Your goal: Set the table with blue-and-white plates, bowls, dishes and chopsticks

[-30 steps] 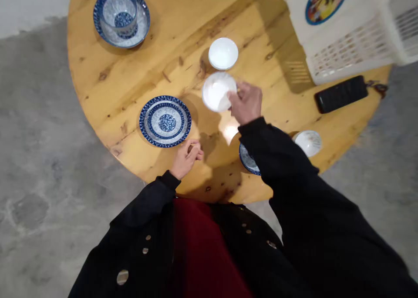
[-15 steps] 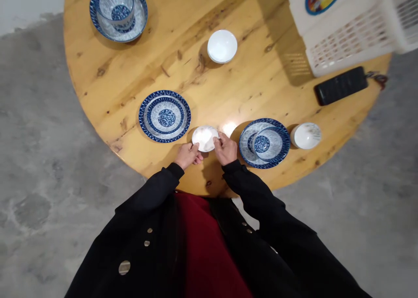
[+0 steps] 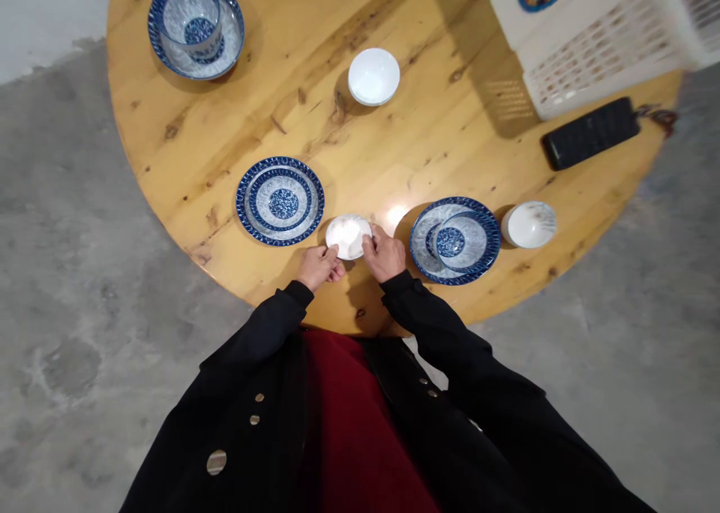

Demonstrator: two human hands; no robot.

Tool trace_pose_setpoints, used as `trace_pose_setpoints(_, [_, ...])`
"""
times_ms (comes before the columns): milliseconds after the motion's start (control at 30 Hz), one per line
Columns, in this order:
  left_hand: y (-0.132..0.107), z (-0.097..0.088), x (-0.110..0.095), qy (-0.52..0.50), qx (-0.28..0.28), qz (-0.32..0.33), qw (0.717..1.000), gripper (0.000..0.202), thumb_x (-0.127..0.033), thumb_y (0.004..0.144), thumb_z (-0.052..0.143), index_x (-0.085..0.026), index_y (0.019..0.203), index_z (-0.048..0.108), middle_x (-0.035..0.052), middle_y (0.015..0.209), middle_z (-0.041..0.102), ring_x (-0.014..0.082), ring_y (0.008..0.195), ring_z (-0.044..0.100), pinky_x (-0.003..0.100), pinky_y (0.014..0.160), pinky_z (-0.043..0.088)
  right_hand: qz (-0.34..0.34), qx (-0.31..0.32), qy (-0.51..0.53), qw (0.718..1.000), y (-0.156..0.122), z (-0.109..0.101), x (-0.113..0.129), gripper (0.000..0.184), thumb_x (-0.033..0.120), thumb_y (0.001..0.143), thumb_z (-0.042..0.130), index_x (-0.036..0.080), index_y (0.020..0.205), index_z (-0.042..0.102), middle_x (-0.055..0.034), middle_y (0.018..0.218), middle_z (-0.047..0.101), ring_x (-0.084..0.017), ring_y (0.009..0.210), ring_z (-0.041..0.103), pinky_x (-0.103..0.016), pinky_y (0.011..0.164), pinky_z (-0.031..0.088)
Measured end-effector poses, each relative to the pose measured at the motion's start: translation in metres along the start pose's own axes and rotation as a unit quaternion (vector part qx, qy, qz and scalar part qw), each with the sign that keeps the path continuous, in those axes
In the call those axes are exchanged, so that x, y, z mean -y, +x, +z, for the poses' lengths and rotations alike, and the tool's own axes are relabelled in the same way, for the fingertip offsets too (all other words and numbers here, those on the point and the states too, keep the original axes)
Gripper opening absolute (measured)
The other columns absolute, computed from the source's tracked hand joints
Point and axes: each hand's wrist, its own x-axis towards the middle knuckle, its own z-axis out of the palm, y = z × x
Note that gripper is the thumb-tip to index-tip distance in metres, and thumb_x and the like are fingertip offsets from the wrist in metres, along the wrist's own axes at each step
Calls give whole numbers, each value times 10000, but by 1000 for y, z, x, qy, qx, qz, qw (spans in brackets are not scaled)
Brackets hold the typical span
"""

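Observation:
A small white dish [image 3: 349, 235] is held between my two hands near the front edge of the round wooden table [image 3: 427, 153]. My left hand [image 3: 320, 265] pinches its lower left rim, thumb on top. On the right rim, my right hand [image 3: 383, 253] grips with the thumb over the edge. Left of the dish lies a blue-patterned plate [image 3: 283, 204] with a smaller matching plate on it. Close to my right hand, another blue-rimmed plate [image 3: 423, 224] carries a clear-looking bowl [image 3: 469, 241]. Whether the dish touches the table is hard to tell.
A white bowl [image 3: 374, 78] stands toward the middle, and a white cup [image 3: 530, 225] at the right. Far left is a larger blue-patterned dish [image 3: 233, 37] with a bowl [image 3: 191, 18] inside. A white plastic basket [image 3: 596, 74] and a black phone-like object [image 3: 592, 132] occupy the right back.
The view has turned and shifted slightly. Both hands keep their hold on the small white dish, which stays in nearly the same place.

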Motion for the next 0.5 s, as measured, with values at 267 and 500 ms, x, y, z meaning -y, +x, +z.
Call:
trace_pose_setpoints(267, [0,0,-2,-7,16,-13,1000,378,-425,987,526,-150,728,551,14,548,638,82,411,559,190,446,418,-2,8,-7,1000,-4,-11,5,505,431,1001,360,155,1357,588,-127,921,752,-284,828,678,-312,730,442])
trace_pose_setpoints(500, [-13,-18,12,19,20,25,999,474,-596,928,514,-163,738,551,20,555,636,93,421,563,193,453,427,-1,-63,-32,997,14,-75,23,474,468,974,454,150,1272,639,-118,846,750,-303,834,688,-353,769,457])
